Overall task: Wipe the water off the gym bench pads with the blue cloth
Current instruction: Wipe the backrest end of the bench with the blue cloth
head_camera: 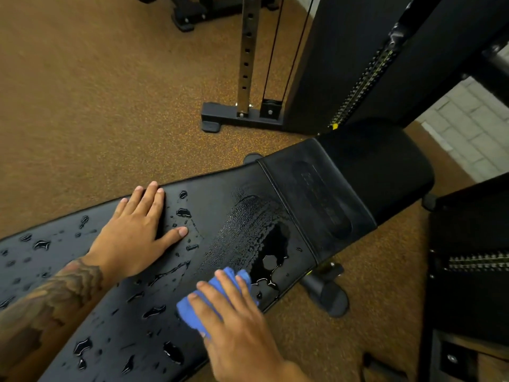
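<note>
Tattooed left hand (140, 232) flat, fingers spread, palm down on wet black long pad (115, 307), water droplets (82, 346) scattered, right hand (234, 326) pressing bunched blue cloth (205, 301) at pad's near edge, smeared streak (242, 232) beyond, seat pad (349, 183) at right, cable machine (344, 64) behind

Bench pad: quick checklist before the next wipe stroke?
1. Cloth under right hand, flat on the pad: ok.
2. Left hand bracing the pad, out of the cloth's way: ok.
3. Puddle beside the cloth cleared: not ok.
4. Droplets on the near half cleared: not ok.
5. Far pad dry: cannot tell.
</note>
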### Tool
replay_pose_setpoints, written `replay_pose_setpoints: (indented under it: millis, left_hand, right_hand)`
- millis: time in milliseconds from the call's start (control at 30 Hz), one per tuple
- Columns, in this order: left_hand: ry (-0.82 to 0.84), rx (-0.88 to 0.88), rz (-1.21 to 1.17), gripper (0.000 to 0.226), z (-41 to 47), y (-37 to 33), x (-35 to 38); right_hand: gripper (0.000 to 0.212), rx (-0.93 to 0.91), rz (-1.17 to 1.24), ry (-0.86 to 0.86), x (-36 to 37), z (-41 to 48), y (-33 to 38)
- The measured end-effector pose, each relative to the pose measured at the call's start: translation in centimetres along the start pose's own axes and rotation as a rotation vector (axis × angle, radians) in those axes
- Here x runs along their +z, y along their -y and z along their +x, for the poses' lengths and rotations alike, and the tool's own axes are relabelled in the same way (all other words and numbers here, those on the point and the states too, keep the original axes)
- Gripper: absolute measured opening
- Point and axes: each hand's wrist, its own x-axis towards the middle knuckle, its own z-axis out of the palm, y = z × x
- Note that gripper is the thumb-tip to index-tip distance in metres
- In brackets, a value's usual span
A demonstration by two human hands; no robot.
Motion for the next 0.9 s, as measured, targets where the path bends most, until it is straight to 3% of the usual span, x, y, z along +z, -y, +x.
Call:
replay_pose_setpoints:
  millis: [133,300,500,700,900]
  left_hand:
    - [0.003,0.006,0.014,0.108,-0.1,0.0,0.0]
    - [0.011,0.005,0.017,0.105,-0.1,0.0,-0.1]
    - [-0.004,0.005,0.009,0.107,-0.1,0.0,0.2]
    - [-0.021,0.015,0.01,0.106,0.0,0.2,0.3]
    - [-0.002,0.016,0.013,0.105,0.0,0.2,0.3]
  right_hand:
    - [0.052,0.105,-0.05,0.009,-2.4,-1.3,-4.2]
    - [0.047,0.331,-0.095,0.017,-4.1,3.6,-8.4]
    - [0.05,0.18,-0.009,0.07,-1.5,8.9,-5.2]
    - [0.054,-0.026,0.046,0.185,-2.0,1.3,-2.3]
    - [0.05,0.229,-0.059,0.044,-4.3,2.2,-8.9]
